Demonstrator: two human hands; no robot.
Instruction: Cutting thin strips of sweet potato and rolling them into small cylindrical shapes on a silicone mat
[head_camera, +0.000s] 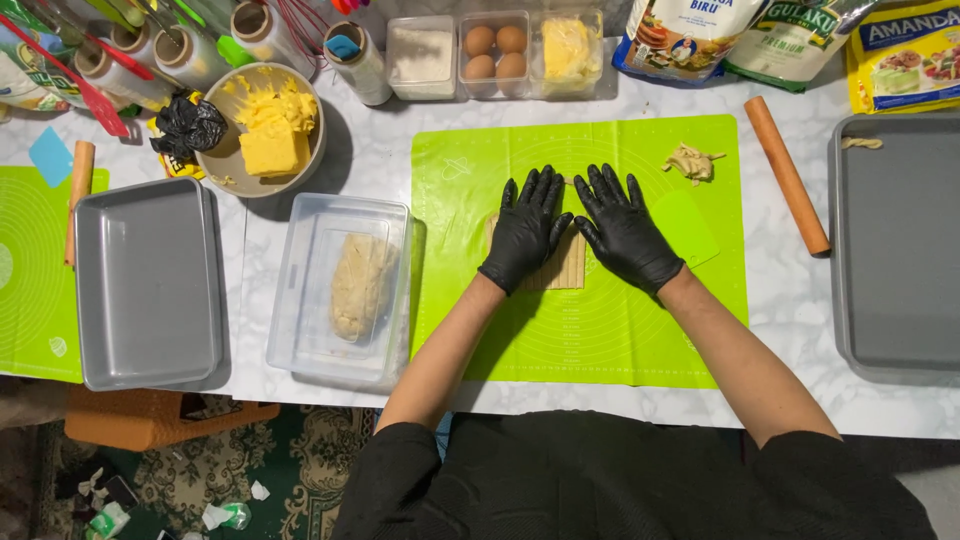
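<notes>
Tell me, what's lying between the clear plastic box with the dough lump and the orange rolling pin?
In the head view, the green silicone mat lies there, with both black-gloved hands pressing a flat dough piece.

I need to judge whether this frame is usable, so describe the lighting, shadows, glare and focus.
Head view: even overhead light; sharp focus across the table; soft shadows fall beside the bowl and under the forearms on the green mat; faint sheen on the black gloves of the left hand and right hand; slight wide-angle bending at the edges.
</notes>
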